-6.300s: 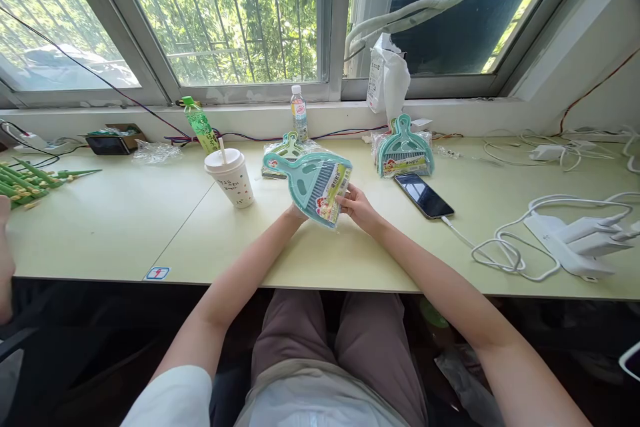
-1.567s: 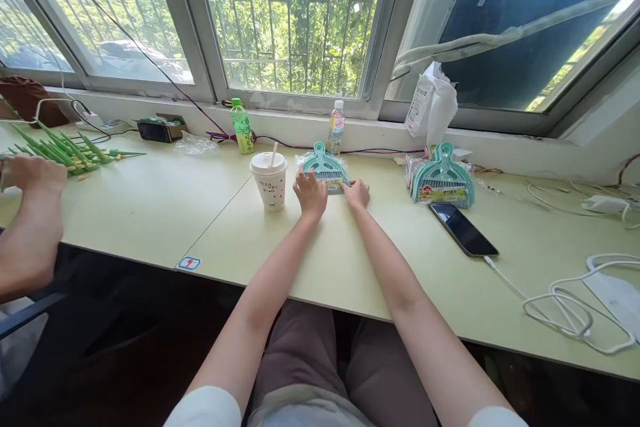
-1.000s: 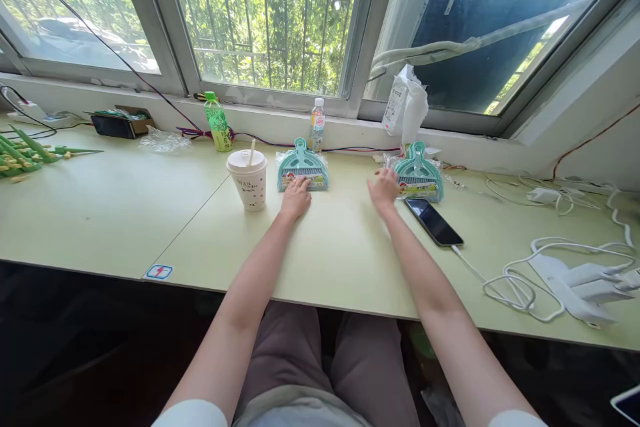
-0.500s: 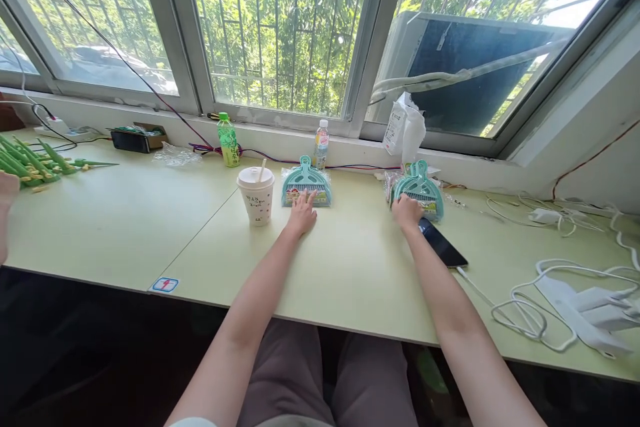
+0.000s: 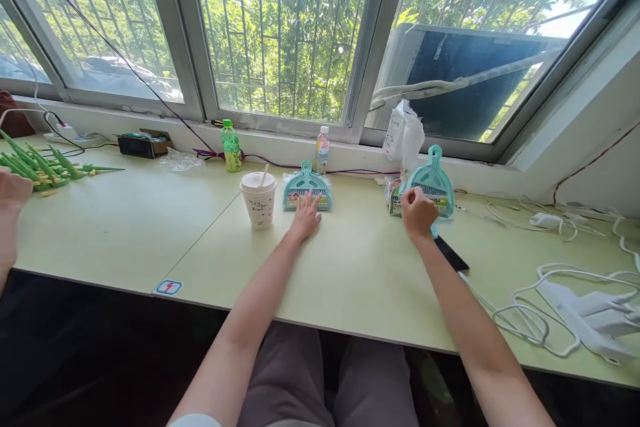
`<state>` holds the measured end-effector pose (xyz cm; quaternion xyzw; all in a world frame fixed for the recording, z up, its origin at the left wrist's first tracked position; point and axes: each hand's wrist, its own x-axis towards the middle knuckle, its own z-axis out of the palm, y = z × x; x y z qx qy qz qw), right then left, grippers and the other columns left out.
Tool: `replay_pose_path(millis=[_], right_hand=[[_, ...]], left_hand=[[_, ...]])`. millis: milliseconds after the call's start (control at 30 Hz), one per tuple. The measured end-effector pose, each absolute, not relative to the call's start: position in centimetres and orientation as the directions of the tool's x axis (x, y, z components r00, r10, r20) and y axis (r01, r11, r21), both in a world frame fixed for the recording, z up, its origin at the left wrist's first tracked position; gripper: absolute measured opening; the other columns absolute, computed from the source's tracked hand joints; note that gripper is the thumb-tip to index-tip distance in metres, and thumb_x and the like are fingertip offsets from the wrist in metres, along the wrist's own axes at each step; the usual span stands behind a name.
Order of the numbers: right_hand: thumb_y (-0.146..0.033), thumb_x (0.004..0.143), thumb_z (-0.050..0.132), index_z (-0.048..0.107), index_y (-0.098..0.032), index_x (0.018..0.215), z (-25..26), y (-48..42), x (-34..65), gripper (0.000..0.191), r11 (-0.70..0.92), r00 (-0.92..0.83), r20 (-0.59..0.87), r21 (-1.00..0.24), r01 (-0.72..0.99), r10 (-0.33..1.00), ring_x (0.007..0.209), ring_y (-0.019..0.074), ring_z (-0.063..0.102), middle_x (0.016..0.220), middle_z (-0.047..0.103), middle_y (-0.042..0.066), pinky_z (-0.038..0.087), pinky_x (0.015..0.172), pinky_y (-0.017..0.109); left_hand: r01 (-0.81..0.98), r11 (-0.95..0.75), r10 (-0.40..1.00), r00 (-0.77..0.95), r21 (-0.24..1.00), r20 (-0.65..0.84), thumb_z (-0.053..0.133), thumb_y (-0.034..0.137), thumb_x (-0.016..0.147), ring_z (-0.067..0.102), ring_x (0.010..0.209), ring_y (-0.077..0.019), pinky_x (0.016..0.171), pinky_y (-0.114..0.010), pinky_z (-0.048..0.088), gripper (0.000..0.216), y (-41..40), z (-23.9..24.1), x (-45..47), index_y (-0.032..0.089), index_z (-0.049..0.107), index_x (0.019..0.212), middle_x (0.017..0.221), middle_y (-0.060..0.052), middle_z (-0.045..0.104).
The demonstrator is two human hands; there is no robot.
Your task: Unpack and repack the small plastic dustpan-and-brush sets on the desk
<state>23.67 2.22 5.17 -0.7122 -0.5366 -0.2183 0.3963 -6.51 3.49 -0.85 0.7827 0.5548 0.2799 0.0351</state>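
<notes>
A wrapped teal dustpan-and-brush set (image 5: 307, 181) lies on the table ahead of me. My left hand (image 5: 305, 215) rests at its near edge with the fingers spread. Further right, my right hand (image 5: 419, 213) is closed on the left side of a second teal dustpan-and-brush set (image 5: 434, 180), which is raised and tilted up off the table. Behind that hand, part of another packaged set (image 5: 395, 201) shows on the table; the rest of it is hidden.
A lidded paper cup (image 5: 259, 203) with a straw stands left of my left hand. Two bottles (image 5: 231, 147) line the window sill side. A black phone (image 5: 453, 255) lies under my right wrist; white cables and a power strip (image 5: 585, 320) are right. Another person's hand (image 5: 14, 190) is far left.
My right hand has lifted one dustpan set off the pile and tilted it upright, uncovering the set beneath. My left hand has barely moved. The other person's hand has come further into view.
</notes>
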Motion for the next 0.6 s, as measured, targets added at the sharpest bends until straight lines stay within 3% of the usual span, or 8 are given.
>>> replay_pose_path(millis=[167,300,367,433,533,600], right_hand=[[-0.035,0.097,0.038,0.06,-0.018,0.09,3.9,0.1,19.8,0.029,-0.004,0.113,0.664,-0.163,0.987,0.739,0.068,0.0206,0.059,0.076,0.065,0.011,0.031,0.064,0.028],[-0.032,0.097,0.038,0.061,-0.017,0.094,2.6,0.0,18.4,0.028,0.005,0.069,0.53,-0.137,0.991,0.845,0.07,0.026,0.062,0.077,0.066,0.014,0.038,0.067,0.033],[-0.029,0.096,0.037,0.062,-0.015,0.095,1.9,-0.6,17.7,0.029,0.067,-0.007,0.473,-0.111,0.992,0.881,0.07,0.0292,0.062,0.077,0.067,0.016,0.04,0.068,0.037],[-0.029,0.097,0.035,0.062,-0.014,0.097,1.4,-1.6,16.6,0.031,0.154,-0.108,0.428,-0.073,0.985,0.897,0.071,0.0307,0.063,0.08,0.068,0.018,0.04,0.068,0.04],[-0.031,0.099,0.031,0.063,-0.013,0.1,0.9,-3.6,14.4,0.036,0.303,-0.274,0.38,-0.017,0.953,0.884,0.074,0.029,0.063,0.086,0.069,0.017,0.039,0.069,0.037],[-0.035,0.1,0.032,0.063,-0.014,0.101,1.1,-4.5,13.1,0.038,0.403,-0.38,0.35,0.007,0.915,0.856,0.075,0.0254,0.063,0.088,0.07,0.015,0.037,0.069,0.033]], left_hand=[[0.724,-0.557,0.815,0.384,0.406,0.434,0.044,0.03,0.095,0.012,0.151,-0.0215,0.122,-0.042,0.016,0.054,2.4,-0.6,-4.7,0.025,0.033,0.147,0.163,-0.008,0.014],[0.564,-0.537,0.842,0.4,0.627,0.362,0.052,0.034,0.092,0.024,0.147,-0.0257,0.119,-0.043,0.022,0.047,2.2,-0.7,-3.7,0.023,0.046,0.137,0.159,-0.01,0.026],[0.381,-0.435,0.881,0.365,0.816,0.299,0.052,0.039,0.092,0.038,0.14,-0.0276,0.114,-0.043,0.031,0.044,2.4,-0.6,-3.1,0.021,0.051,0.131,0.151,-0.014,0.04],[0.134,-0.226,0.919,0.358,0.965,0.166,0.05,0.046,0.091,0.056,0.123,-0.0264,0.105,-0.042,0.042,0.043,2.6,-0.6,-2.2,0.02,0.053,0.125,0.136,-0.015,0.054],[-0.147,0.086,0.932,0.362,0.985,-0.027,0.057,0.054,0.086,0.068,0.089,-0.0204,0.087,-0.036,0.052,0.044,2.5,-0.9,-1.0,0.018,0.056,0.111,0.105,-0.012,0.068],[-0.235,0.137,0.948,0.313,0.962,-0.058,0.066,0.049,0.08,0.065,0.072,-0.016,0.075,-0.03,0.053,0.038,2.2,-1.0,-0.8,0.018,0.057,0.102,0.087,-0.006,0.068]])
